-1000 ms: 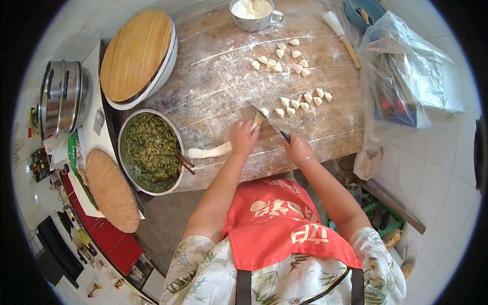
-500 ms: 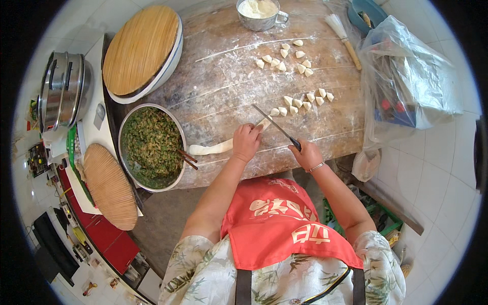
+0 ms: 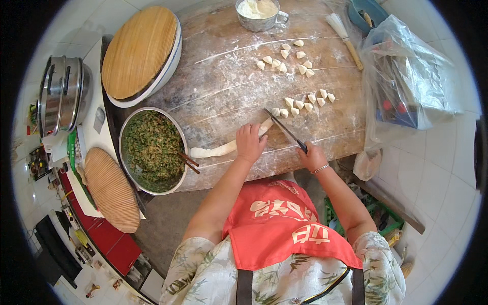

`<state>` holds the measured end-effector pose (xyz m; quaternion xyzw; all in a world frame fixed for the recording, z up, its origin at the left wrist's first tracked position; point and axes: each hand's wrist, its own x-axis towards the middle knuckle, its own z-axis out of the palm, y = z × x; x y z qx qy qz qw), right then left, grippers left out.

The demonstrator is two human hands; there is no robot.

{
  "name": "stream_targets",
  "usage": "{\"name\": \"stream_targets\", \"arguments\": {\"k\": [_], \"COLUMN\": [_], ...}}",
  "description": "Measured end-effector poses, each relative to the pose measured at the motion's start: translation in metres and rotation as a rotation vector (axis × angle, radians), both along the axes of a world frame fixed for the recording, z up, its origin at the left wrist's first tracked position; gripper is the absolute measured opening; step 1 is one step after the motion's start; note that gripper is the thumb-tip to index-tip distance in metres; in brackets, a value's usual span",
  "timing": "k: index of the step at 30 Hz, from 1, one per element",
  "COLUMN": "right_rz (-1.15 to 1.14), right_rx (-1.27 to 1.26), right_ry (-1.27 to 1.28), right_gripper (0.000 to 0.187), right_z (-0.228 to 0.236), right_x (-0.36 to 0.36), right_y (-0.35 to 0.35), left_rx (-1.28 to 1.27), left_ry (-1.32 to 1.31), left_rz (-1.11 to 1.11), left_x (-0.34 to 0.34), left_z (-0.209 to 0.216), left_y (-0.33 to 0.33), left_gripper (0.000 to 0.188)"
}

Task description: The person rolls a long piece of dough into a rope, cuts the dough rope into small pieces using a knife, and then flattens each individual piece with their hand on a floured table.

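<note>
Below the near edge of the floured wooden table [image 3: 325, 134], a person wears a red apron [image 3: 272, 223]. The two hands are apart from each other: the right hand [image 3: 313, 156] is wrapped round the handle of a knife [image 3: 287, 128], while the left hand [image 3: 249, 143] lies over a pale dough rope [image 3: 216, 151]; whether its fingers grip or merely rest on it, I cannot tell. The rope is on the near part of the tabletop, its long axis running left to right and bending away from the person at its right end. The knife slants across that end, handle toward the person, tip pointing away and to the left. Left of the rope, a steel bowl [image 3: 123, 129] holds a chopped green-and-brown filling [image 3: 152, 147], with chopsticks [image 3: 188, 161] leaning over its right rim. Just past the blade sits a cluster of cut dough pieces [image 3: 299, 104], and a second cluster [image 3: 275, 63] lies farther off. Behind the bowl, a white basin [image 3: 172, 68] is covered by a round slatted lid [image 3: 137, 51], hiding its contents. At the far edge, a handled metal cup [image 3: 257, 24] contains white flour [image 3: 254, 8].
</note>
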<state>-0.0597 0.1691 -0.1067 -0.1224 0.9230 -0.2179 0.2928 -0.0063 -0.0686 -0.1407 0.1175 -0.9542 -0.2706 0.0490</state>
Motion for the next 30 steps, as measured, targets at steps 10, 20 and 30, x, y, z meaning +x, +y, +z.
{"name": "stream_targets", "arguments": {"k": [10,20,30], "right_rz": [-0.009,0.087,0.062], "right_rx": [-0.104,-0.039,0.029], "right_ry": [0.155,0.009,0.081], "right_gripper": [0.038,0.036,0.031], "right_z": [0.0,0.015,-0.024], "right_x": [-0.047,-0.034,-0.037], "right_y": [-0.036,-0.038,-0.072], "left_rx": [0.04,0.035,0.062], "left_ry": [0.07,0.107,0.01], "left_rz": [0.045,0.017,0.159], "left_x": [-0.032,-0.025,-0.027], "left_z": [-0.018,-0.017,-0.014], "left_y": [-0.027,-0.025,-0.029], "left_gripper": [0.034,0.035,0.032]}}
